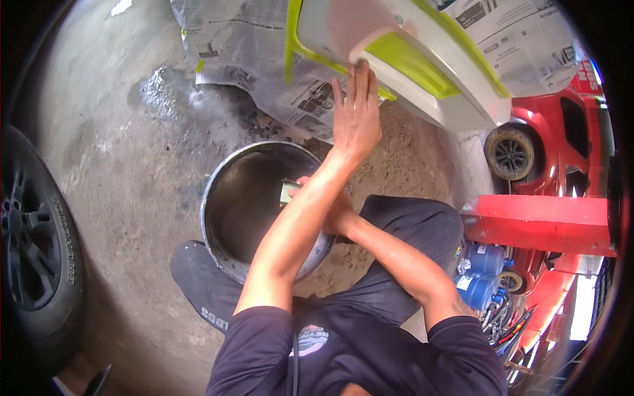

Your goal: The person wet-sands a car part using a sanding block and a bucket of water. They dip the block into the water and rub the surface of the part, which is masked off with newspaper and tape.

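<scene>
My left hand reaches up with its fingers stretched out. Its fingertips rest on the edge of a white car body panel with a pinkish patch. Yellow-green tape and newspaper mask parts of the panel. Beneath my left forearm, my right hand is closed on a small pale-green folded piece, which looks like sandpaper. My left forearm partly hides that hand. It is over the near right side of a large round bucket that holds dark, murky liquid.
The bucket stands between my legs on a stained concrete floor with a wet patch. At left is a wheel with a tyre. At right are a red vehicle, a red panel, blue water jugs and tangled cables.
</scene>
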Demonstrator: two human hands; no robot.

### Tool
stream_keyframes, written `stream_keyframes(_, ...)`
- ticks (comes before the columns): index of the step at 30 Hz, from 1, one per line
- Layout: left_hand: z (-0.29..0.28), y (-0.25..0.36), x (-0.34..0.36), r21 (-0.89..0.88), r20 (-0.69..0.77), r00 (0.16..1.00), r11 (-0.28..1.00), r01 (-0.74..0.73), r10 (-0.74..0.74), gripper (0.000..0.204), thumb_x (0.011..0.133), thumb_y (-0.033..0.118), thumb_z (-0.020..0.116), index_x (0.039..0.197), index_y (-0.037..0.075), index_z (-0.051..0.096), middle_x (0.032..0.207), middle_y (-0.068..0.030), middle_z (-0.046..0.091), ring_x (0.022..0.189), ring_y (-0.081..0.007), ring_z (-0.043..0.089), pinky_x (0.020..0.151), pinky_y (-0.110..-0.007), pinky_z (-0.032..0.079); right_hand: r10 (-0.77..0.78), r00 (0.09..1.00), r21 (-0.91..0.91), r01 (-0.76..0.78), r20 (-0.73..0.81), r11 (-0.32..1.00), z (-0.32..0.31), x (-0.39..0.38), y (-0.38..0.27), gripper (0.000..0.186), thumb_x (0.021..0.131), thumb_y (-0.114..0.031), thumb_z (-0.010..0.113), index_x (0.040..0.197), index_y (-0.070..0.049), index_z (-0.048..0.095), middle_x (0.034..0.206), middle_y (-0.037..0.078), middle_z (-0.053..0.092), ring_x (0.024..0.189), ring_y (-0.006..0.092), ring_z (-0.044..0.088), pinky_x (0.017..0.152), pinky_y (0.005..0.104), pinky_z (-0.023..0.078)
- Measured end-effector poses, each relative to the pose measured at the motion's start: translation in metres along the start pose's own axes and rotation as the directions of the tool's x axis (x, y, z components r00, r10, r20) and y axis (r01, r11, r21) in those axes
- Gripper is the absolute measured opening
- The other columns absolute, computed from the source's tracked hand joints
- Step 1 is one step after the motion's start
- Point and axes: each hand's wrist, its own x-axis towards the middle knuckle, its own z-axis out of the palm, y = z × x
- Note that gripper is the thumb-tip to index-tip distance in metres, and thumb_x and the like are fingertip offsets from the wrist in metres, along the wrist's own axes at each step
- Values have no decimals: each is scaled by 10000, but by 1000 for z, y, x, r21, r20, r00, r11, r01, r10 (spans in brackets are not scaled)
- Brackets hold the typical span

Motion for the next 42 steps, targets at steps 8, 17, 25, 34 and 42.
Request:
stream_keyframes(8,-21,-4,-4,-39,40,992,992,-116,118,780,839,81,676,1597,36,499,1745,-178,319,1546,-545,347,1244,-726,302,-303,921,-203,257,-245,945,36,2,48,371,895,-230,786,1251,-136,737,1329,159,696,1276,360,640,1027,501,532)
stream_keyframes(17,-50,-66,-12,22,-59,996,997,-71,73,747,890,35,641,1618,45,475,1503,-220,569,1189,-436,625,1066,-575,490,-403,890,-350,316,-212,882,36,-3,52,507,911,-231,761,1408,-241,663,1461,144,566,1274,353,615,1019,472,560)
stream_keyframes(25,-60,-66,9,156,152,987,985,-70,46,780,892,72,670,1630,259,500,1134,-186,665,1012,-390,661,897,-518,523,-443,863,-325,359,-242,875,33,-2,51,571,851,-190,784,1408,-213,660,1423,164,614,1244,405,637,1036,516,555)
stream_keyframes(34,-103,-99,-22,-2,194,981,1000,-29,28,643,917,124,732,1539,112,569,1091,-202,701,1000,-409,697,889,-506,577,-469,817,-332,364,-335,870,35,-2,50,487,841,-210,794,1319,-149,724,1317,144,652,1188,339,653,1001,472,560)
stream_keyframes(42,-164,-168,-92,188,331,907,960,208,-261,450,1042,329,689,1388,41,699,1218,-212,739,1144,-420,697,1003,-502,543,-460,799,-291,367,-387,884,29,-4,43,576,828,-204,858,1365,-109,672,1297,140,647,1170,334,660,976,445,573)
